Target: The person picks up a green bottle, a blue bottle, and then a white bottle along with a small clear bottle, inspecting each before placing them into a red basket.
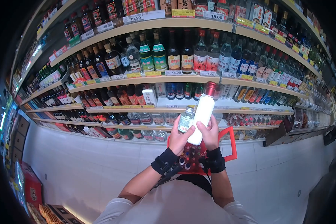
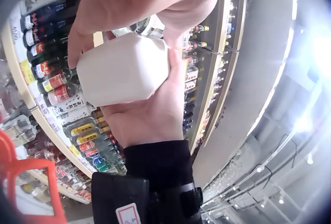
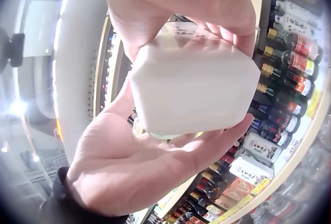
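My left hand [image 1: 182,139] grips a small clear glass bottle [image 1: 185,120] with a silvery cap and a pale printed label. Its thumb overlaps the edge of a white bottle [image 1: 201,116] beside it. That taller white bottle has a dark red cap [image 1: 211,89] and tilts to the right, its side held by my right hand [image 1: 210,133], thumb across the front. Both wrist views look up at the white bottle's faceted base [image 2: 124,69], with a hand on either side of it. Behind that base the small glass bottle is mostly hidden.
Below my hands stands a red basket with a raised handle [image 1: 233,143] and several bottles [image 1: 188,158] inside. Ahead, curved by the lens, run shelves [image 1: 198,79] of bottles with price tags. White floor tiles [image 1: 112,160] lie around. At lower left is a red display box [image 1: 33,186].
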Available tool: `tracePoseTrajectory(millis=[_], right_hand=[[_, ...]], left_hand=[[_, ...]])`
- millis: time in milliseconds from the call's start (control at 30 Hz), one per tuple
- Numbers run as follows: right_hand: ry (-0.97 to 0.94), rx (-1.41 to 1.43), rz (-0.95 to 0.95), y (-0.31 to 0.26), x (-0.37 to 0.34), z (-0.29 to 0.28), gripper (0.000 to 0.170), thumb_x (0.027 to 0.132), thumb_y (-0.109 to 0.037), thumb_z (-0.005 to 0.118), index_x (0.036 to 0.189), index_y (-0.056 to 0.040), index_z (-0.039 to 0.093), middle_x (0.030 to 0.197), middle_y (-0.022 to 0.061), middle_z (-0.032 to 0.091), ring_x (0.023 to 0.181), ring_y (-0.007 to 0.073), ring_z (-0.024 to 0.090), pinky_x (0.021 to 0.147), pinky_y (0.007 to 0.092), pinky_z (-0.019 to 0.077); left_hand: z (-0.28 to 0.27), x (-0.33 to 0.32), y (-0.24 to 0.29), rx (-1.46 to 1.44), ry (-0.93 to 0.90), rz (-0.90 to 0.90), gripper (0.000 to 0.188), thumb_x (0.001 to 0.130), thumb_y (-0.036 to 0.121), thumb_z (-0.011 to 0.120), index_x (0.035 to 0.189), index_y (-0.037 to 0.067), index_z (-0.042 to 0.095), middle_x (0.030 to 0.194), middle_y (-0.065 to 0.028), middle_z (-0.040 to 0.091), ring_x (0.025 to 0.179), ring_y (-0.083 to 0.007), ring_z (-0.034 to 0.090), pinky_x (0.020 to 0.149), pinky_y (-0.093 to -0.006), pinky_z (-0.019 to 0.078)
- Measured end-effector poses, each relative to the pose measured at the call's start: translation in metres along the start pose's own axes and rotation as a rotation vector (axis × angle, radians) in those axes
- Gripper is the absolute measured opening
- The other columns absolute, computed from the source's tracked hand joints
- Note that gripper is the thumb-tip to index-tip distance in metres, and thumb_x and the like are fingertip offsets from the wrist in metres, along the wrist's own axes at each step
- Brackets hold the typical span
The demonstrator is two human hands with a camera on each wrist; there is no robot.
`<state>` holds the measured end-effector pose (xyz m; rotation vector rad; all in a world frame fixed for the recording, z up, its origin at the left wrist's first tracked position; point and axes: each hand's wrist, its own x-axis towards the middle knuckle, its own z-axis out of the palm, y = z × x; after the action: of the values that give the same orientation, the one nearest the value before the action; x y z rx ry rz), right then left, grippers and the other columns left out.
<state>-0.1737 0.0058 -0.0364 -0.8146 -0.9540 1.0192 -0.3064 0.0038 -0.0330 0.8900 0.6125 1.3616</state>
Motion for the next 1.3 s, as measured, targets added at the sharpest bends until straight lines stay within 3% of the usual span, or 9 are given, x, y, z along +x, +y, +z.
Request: tracePoseTrajectory(millis=[200, 300, 500, 600, 667, 733, 767, 867, 1300], right_hand=[[0.086, -0.002, -0.02, 0.008, -0.008, 0.022, 0.059, 0.086, -0.002, 0.066, 0.133, 0.0059, 0.032, 0.114, 0.0141, 0.058, 0.101, 0.0177, 0.061, 0.082, 0.0277, 0.0511], [0.124, -0.194, -0.084, 0.018, -0.006, 0.025, 0.06, 0.085, -0.003, 0.068, 0.131, 0.0071, 0.032, 0.114, 0.0146, 0.058, 0.102, 0.0184, 0.06, 0.084, 0.0289, 0.0504], [0.066, -0.267, -0.078, 0.017, -0.001, 0.032, 0.05, 0.092, -0.012, 0.061, 0.131, 0.0057, 0.035, 0.112, 0.0146, 0.059, 0.099, 0.0173, 0.06, 0.085, 0.0305, 0.0483], [-0.001, -0.223, 0.032, -0.002, -0.002, 0.036, 0.042, 0.098, -0.014, 0.051, 0.133, 0.0026, 0.036, 0.103, 0.0106, 0.06, 0.094, 0.0133, 0.06, 0.08, 0.0264, 0.0478], [-0.044, -0.223, 0.102, -0.009, -0.001, 0.031, 0.041, 0.097, -0.011, 0.051, 0.133, 0.002, 0.036, 0.099, 0.0094, 0.06, 0.093, 0.012, 0.059, 0.078, 0.0251, 0.0475], [-0.129, -0.238, 0.033, -0.002, 0.006, 0.022, 0.045, 0.092, -0.012, 0.06, 0.13, 0.0, 0.039, 0.096, 0.005, 0.058, 0.088, 0.0089, 0.057, 0.075, 0.0227, 0.0467], [-0.17, -0.286, -0.013, 0.006, 0.014, 0.016, 0.047, 0.09, -0.014, 0.064, 0.128, -0.0004, 0.04, 0.096, 0.0041, 0.058, 0.086, 0.0081, 0.055, 0.073, 0.022, 0.0464], [-0.245, -0.283, -0.074, 0.005, 0.022, 0.019, 0.056, 0.084, -0.016, 0.073, 0.127, -0.0022, 0.04, 0.1, 0.0028, 0.056, 0.083, 0.0066, 0.051, 0.071, 0.0199, 0.0448], [-0.403, -0.041, 0.087, -0.002, 0.027, 0.03, 0.06, 0.085, -0.011, 0.071, 0.133, 0.0006, 0.036, 0.104, 0.0109, 0.061, 0.088, 0.0102, 0.061, 0.073, 0.0226, 0.0501]], left_hand=[[-0.009, 0.0, -0.006, -0.019, 0.051, 0.026, 0.063, 0.09, 0.003, 0.062, 0.141, 0.01, 0.026, 0.128, -0.01, 0.05, 0.115, -0.0178, 0.052, 0.096, -0.0324, 0.0455], [-0.015, 0.003, -0.011, 0.031, 0.012, 0.091, 0.061, 0.091, 0.004, 0.061, 0.139, 0.012, 0.025, 0.129, -0.0108, 0.048, 0.116, -0.0192, 0.05, 0.096, -0.0333, 0.0456], [-0.025, 0.01, -0.012, -0.006, 0.092, 0.046, 0.059, 0.09, 0.007, 0.063, 0.137, 0.009, 0.028, 0.126, -0.0119, 0.049, 0.114, -0.0197, 0.052, 0.094, -0.0338, 0.0469], [-0.041, 0.02, -0.005, -0.213, 0.049, -0.097, 0.055, 0.093, 0.015, 0.062, 0.137, 0.009, 0.028, 0.126, -0.0114, 0.049, 0.114, -0.0206, 0.053, 0.094, -0.0351, 0.0482], [-0.052, 0.025, 0.001, -0.317, -0.098, -0.207, 0.051, 0.099, 0.035, 0.048, 0.14, 0.009, 0.032, 0.128, -0.0139, 0.052, 0.115, -0.0266, 0.055, 0.094, -0.0402, 0.0498], [-0.067, 0.032, 0.009, -0.53, -0.3, -0.388, 0.054, 0.1, 0.044, 0.041, 0.142, 0.01, 0.034, 0.13, -0.0156, 0.053, 0.115, -0.03, 0.056, 0.094, -0.0425, 0.05], [-0.075, 0.036, 0.008, -0.62, -0.219, -0.475, 0.062, 0.098, 0.054, 0.034, 0.142, 0.011, 0.037, 0.129, -0.0174, 0.055, 0.111, -0.0351, 0.059, 0.09, -0.0483, 0.0518], [-0.089, 0.033, 0.006, -0.729, -0.467, -0.561, 0.067, 0.094, 0.058, 0.038, 0.141, 0.01, 0.039, 0.125, -0.0184, 0.057, 0.105, -0.0381, 0.061, 0.085, -0.0519, 0.0528], [-0.099, 0.023, -0.001, -0.791, -0.395, -0.644, 0.067, 0.092, 0.06, 0.039, 0.135, 0.01, 0.047, 0.119, -0.0185, 0.061, 0.098, -0.0434, 0.063, 0.076, -0.0548, 0.0525]])
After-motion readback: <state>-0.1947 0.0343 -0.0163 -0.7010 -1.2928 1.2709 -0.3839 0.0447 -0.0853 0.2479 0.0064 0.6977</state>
